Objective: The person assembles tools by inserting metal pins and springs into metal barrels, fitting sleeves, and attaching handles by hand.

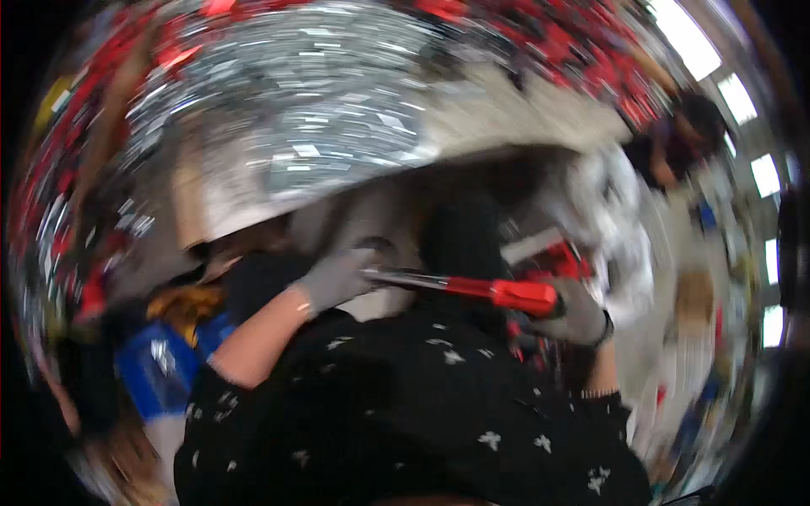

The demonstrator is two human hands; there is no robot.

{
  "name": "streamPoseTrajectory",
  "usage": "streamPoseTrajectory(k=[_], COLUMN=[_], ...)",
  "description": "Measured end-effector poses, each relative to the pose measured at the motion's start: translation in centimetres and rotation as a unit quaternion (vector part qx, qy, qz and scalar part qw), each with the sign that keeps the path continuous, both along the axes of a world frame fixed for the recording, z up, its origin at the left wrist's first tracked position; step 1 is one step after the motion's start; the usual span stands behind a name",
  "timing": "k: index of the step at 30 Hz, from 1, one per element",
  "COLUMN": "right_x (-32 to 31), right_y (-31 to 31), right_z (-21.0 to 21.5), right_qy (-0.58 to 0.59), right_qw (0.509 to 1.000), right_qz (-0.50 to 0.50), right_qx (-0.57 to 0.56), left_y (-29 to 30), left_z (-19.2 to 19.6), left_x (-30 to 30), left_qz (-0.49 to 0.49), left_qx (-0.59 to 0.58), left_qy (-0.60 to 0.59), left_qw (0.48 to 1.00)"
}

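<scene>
Tool [472, 288], red handle, metal shaft

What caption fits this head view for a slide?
Blurred head view: gloved left hand and gloved right hand grip a red-handled tool beneath a shiny silver sheet.

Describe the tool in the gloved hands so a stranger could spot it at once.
Start at the big silvery foil-covered mass filling the upper picture, then drop to the two grey-gloved hands below it. The left hand and right hand hold a long tool between them. Its red handle and bare metal shaft single it out.
</scene>
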State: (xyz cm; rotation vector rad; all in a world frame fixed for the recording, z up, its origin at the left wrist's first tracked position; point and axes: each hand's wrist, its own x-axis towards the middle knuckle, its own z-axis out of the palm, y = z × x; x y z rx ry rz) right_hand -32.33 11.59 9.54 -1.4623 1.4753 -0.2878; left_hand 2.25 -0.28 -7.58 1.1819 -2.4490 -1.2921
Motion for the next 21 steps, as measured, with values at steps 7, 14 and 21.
streamPoseTrajectory(k=[7,14,21], right_x=[-1.9,-9.6,-20.6], right_y=[13.3,30.2,35.2], right_z=[-4.6,9.4,-0.9], right_qy=[-0.02,0.2,0.491], right_qw=[0.976,0.854,0.754], right_qz=[-0.157,-0.443,-0.436], right_qx=[-0.149,-0.184,-0.025], left_y=[6.0,8.1,6.5], left_z=[3.0,5.7,5.0], left_x=[-5.4,-12.7,-11.9], left_qz=[-0.078,-0.077,-0.092], left_qx=[-0.104,0.008,0.028], left_qy=[0.028,0.207,0.2], left_qw=[0.991,0.975,0.975])
